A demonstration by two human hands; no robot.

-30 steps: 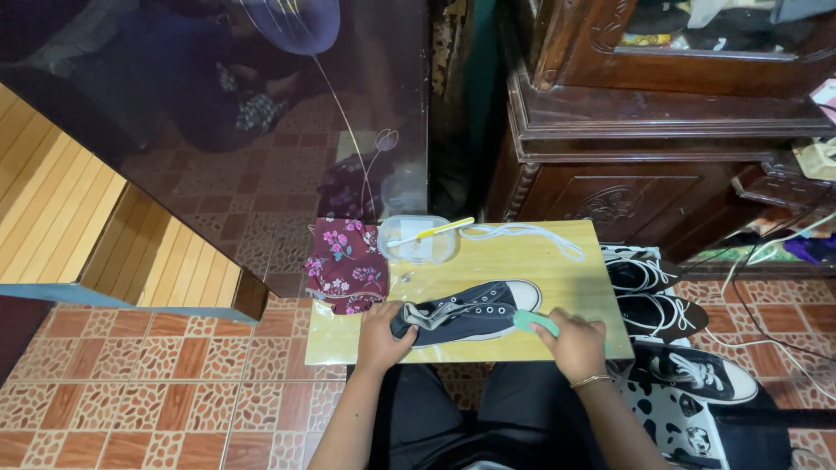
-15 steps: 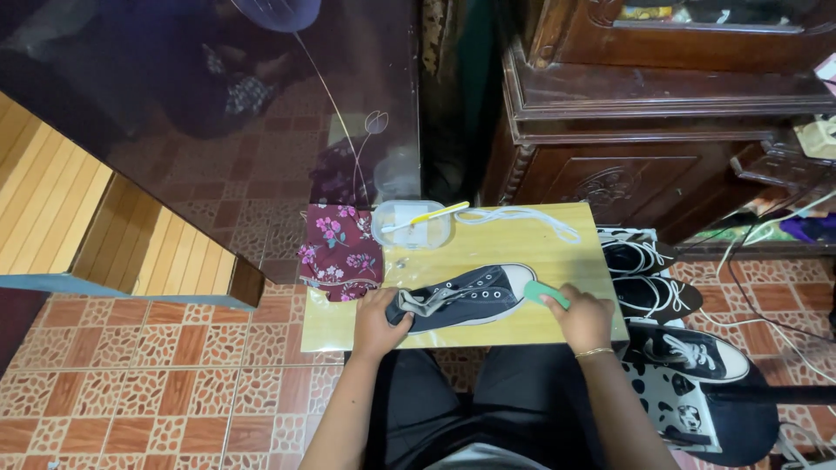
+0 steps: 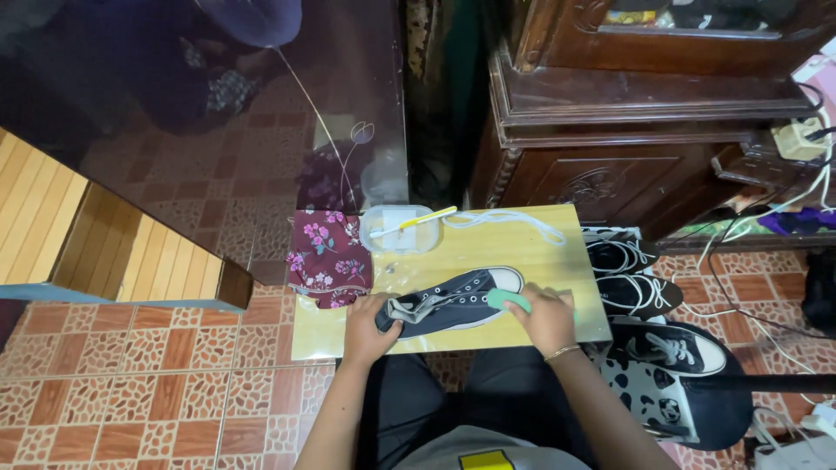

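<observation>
L hand (image 3: 367, 318) sits at the near edge of the small wooden table (image 3: 575, 287), fingers curled around the heel end of a dark sneaker (image 3: 453, 300), pinning it on its side. R hand (image 3: 547, 315) is closed around a small green brush (image 3: 508, 300), its head touching the shoe's white sole near the toe. Compared w/ a sec ago, the shoe sits a bit more angled, toe toward the far right, and the brush hand has slid in from the right edge to the sole; so scrubbing looks to be working along the rubber edge, prob mid-clean, not finished.

Mid-table: the shoe takes up the centre. Far edge: a clear plastic tub (image 3: 399, 230) w/ a yellow toothbrush (image 3: 414, 222) lying across it, and a loose white lace (image 3: 509, 224) beside it toward the far right corner. Far left corner: a maroon floral cloth (image 3: 326, 257) hanging partly off the edge.

Off the table's right edge, on the tiled floor: more sneakers (image 3: 627, 274). Beyond: dark wooden cabinet (image 3: 610, 130).
</observation>
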